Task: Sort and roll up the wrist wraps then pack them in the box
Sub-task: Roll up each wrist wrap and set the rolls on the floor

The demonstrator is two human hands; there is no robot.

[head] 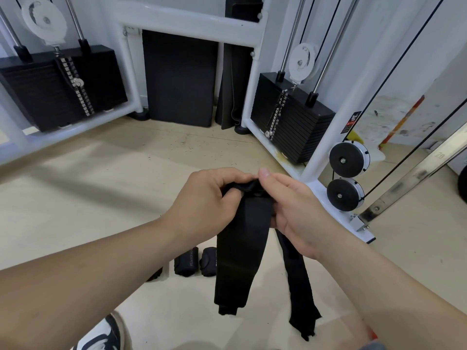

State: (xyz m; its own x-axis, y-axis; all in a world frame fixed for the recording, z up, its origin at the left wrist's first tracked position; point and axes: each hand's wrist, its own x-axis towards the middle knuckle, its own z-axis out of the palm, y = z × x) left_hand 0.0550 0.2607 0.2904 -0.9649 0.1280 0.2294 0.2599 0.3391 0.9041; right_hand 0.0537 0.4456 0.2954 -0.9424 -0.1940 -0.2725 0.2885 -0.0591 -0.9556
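Observation:
A long black wrist wrap (240, 253) hangs from both my hands above the floor. My left hand (204, 205) and my right hand (298, 210) pinch its bunched top end between thumbs and fingers. A second black strip (299, 286) dangles below my right hand, its frayed end low near the floor; whether it is part of the same wrap I cannot tell. Two rolled black wraps (185, 262) (208, 261) lie side by side on the floor under my left wrist. Another dark piece (154, 274) peeks out from under my left forearm. No box is in view.
A white cable machine frame (313, 170) with black weight stacks (290, 117) (58, 87) and pulleys (347, 159) stands ahead and to the right. Black mats (179, 77) lean on the wall. My shoe (101, 337) is at the bottom left on the beige floor (101, 193).

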